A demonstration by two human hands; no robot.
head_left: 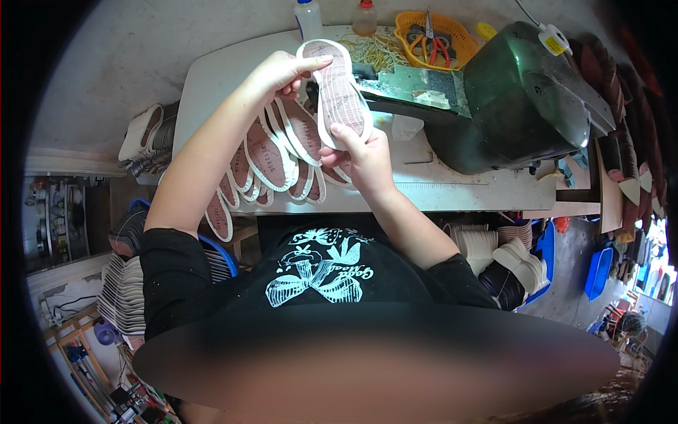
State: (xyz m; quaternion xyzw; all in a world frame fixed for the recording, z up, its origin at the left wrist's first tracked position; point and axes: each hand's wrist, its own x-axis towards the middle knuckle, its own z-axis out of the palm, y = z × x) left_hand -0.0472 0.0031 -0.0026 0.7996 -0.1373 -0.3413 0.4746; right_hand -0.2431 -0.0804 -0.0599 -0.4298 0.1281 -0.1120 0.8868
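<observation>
A shoe insole (pixel 340 92) with a brownish-pink middle and a white rim is held up over the white table (pixel 219 78), in front of my chest. My left hand (pixel 284 72) pinches its far end, thumb on top. My right hand (pixel 366 157) grips the near end, its thumb pressed on the upper face. The fingers behind the insole are partly hidden. Beneath and left of it, several similar insoles (pixel 268 157) lie overlapping, some reaching past the table's front edge. Just right of the held insole is the arm of a green sewing machine (pixel 508 99).
Behind the insole are a white bottle (pixel 308 20), a small red-capped bottle (pixel 364 20), tangled pale cord (pixel 378 53) and a yellow basket (pixel 404 27) with scissors. Stacked pale soles (pixel 121 293) stand at left; more stacked soles (pixel 519 261) sit in a blue bin at right.
</observation>
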